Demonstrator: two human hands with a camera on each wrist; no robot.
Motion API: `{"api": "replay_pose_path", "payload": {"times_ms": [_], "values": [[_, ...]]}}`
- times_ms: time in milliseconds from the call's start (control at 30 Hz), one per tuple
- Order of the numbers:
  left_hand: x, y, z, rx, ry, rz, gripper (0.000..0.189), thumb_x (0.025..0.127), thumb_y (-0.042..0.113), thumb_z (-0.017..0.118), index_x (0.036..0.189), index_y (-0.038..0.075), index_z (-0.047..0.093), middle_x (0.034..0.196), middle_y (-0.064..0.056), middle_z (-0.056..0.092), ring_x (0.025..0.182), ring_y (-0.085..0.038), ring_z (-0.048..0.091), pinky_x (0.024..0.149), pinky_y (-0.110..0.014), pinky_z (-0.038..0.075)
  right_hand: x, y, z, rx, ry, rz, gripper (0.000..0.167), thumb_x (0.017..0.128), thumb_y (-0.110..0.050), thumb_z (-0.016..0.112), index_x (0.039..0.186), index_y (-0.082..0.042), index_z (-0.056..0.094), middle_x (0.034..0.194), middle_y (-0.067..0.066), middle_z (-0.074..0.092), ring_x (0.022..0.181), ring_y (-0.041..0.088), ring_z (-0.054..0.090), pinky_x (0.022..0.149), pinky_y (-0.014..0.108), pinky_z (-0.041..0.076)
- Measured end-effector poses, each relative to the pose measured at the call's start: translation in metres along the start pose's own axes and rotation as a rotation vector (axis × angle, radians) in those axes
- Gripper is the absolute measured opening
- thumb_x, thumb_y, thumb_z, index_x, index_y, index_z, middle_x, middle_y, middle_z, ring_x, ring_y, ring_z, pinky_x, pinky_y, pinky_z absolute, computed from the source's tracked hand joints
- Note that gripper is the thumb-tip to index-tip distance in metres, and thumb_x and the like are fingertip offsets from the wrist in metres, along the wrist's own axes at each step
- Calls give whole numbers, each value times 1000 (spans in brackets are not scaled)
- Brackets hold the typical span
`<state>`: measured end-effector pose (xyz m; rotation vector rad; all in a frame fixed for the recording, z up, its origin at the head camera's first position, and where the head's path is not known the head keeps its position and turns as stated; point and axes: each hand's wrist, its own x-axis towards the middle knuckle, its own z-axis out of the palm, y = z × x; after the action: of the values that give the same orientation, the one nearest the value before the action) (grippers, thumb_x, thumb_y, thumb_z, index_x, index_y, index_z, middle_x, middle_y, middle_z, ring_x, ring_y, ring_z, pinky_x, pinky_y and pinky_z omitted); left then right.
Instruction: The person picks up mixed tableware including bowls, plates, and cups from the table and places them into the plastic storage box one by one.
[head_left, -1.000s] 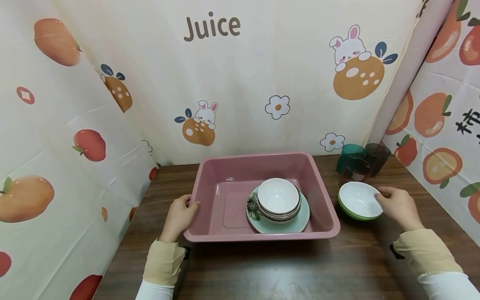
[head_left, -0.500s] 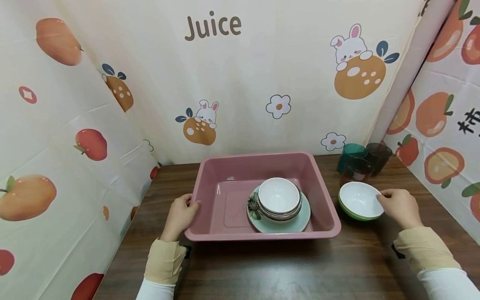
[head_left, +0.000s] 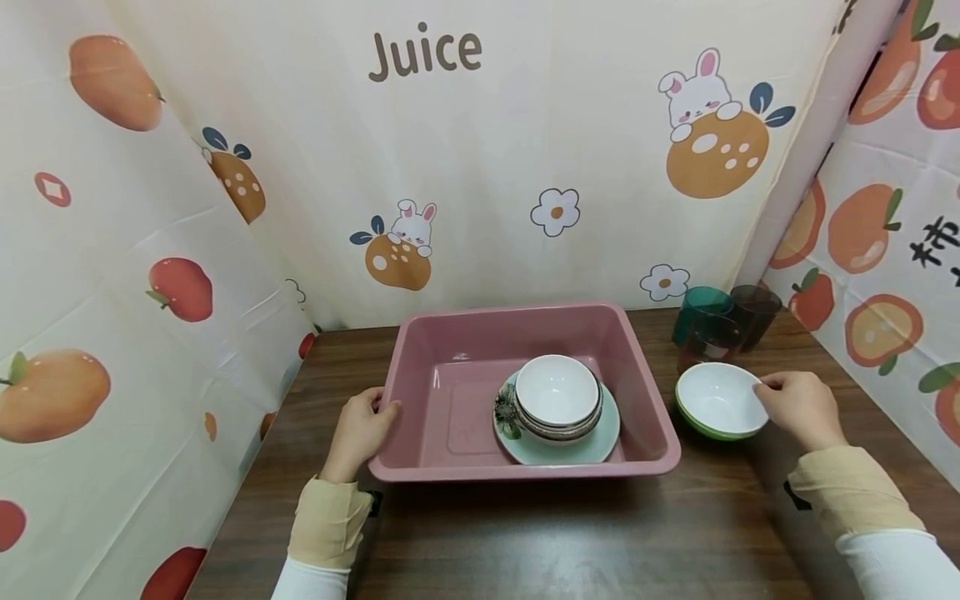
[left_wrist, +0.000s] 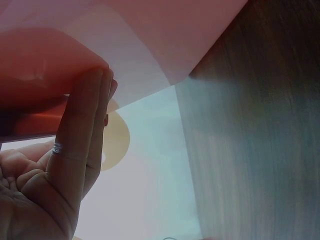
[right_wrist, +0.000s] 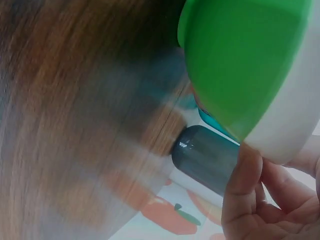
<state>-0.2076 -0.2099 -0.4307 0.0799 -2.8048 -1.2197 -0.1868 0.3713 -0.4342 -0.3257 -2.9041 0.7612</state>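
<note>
My left hand (head_left: 364,435) grips the left rim of a pink plastic tub (head_left: 420,400), thumb inside and fingers against the outer wall. Between thumb and fingers, my right hand (head_left: 804,408) pinches the right edge of a bowl (head_left: 722,398), white inside and green below. In the right wrist view the bowl's green underside (right_wrist: 240,60) shows with a white band along the edge, and the fingertips (right_wrist: 249,159) press at that edge. Inside the tub, a white bowl (head_left: 557,390) sits stacked in dark-patterned ware (head_left: 558,435) on a pale green plate (head_left: 607,425).
Behind the held bowl stand a teal cup (head_left: 701,304), a dark grey cup (head_left: 756,310) and a reddish-brown cup (head_left: 708,343), close together. The wooden table (head_left: 585,542) meets printed curtains (head_left: 480,167) at the back and both sides.
My right hand and the bowl it pinches have shifted only slightly. The left hand keeps its grip on the tub, which stays in place.
</note>
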Motion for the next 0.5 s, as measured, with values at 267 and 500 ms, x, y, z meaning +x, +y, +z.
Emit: {"api": "replay_pose_path", "payload": {"times_ms": [267, 500], "values": [[-1, 0, 0, -3, -6, -2, 35, 91, 16, 61, 119, -6, 64, 96, -18, 73, 76, -18, 65, 67, -29, 51, -1, -5, -10, 12, 35, 6, 38, 93, -16, 56, 105, 19, 64, 100, 36, 65, 80, 41, 62, 53, 29, 43], [1, 1, -2, 0, -7, 8, 33, 91, 15, 61, 117, -5, 65, 94, -17, 73, 75, -17, 64, 66, -28, 50, -1, -14, -23, 15, 24, -9, 39, 93, -18, 55, 105, 19, 64, 90, 32, 67, 69, 28, 58, 51, 29, 42]]}}
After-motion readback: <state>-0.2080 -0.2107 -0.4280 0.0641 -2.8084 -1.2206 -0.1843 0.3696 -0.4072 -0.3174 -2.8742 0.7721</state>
